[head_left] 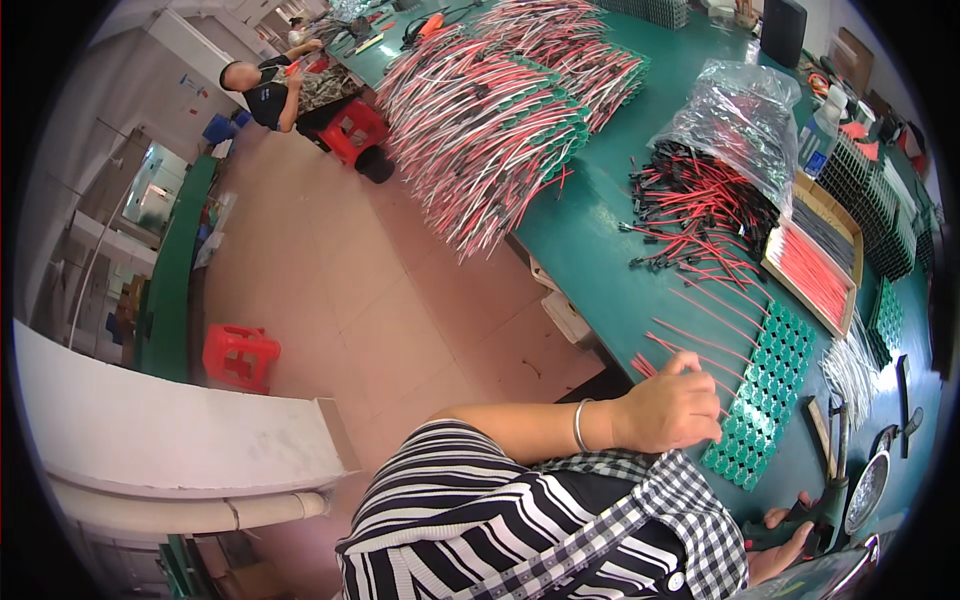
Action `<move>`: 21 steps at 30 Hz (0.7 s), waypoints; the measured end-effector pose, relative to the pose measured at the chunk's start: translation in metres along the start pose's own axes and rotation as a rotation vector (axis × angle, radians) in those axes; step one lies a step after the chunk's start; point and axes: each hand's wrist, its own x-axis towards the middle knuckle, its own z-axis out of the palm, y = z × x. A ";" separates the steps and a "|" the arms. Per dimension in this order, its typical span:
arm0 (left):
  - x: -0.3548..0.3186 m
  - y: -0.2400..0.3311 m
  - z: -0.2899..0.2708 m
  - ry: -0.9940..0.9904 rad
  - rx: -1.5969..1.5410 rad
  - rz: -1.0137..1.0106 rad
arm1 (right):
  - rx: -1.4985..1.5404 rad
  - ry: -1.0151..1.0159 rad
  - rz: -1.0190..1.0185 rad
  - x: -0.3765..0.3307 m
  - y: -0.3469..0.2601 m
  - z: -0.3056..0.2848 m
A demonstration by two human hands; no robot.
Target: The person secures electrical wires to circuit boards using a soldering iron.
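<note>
My left hand (pixel 672 408) is closed, its fingers curled at the left edge of a green circuit board panel (pixel 770 375). Whatever lies between the fingertips is hidden. Several red wires (pixel 708 309) stick out leftward from the panel's edge, some passing by the hand. At the lower right, my right hand (pixel 785 540) grips the dark handle of a soldering gun (pixel 832 510). Its long metal front points away from me, to the right of the panel. Next to the gun is a round metal-rimmed dish (pixel 868 492).
Beyond the panel lie black-and-red wires (pixel 700 205) under a clear plastic bag (pixel 735 110). A box of red wires (pixel 810 275) and loose white wires (pixel 848 365) are at right. Wired panels (pixel 490 130) are piled far left. A co-worker (pixel 268 95) sits beyond; a red stool (pixel 240 357) stands on the floor.
</note>
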 end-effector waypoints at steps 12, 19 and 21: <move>-0.002 0.006 0.004 0.096 0.129 0.031 | 0.147 0.064 0.009 -0.001 -0.002 0.016; 0.003 0.004 -0.003 0.067 0.125 0.094 | 0.151 0.078 -0.044 -0.002 0.003 0.013; 0.001 0.001 -0.002 0.052 0.100 0.113 | 0.163 0.055 -0.054 0.001 0.007 0.005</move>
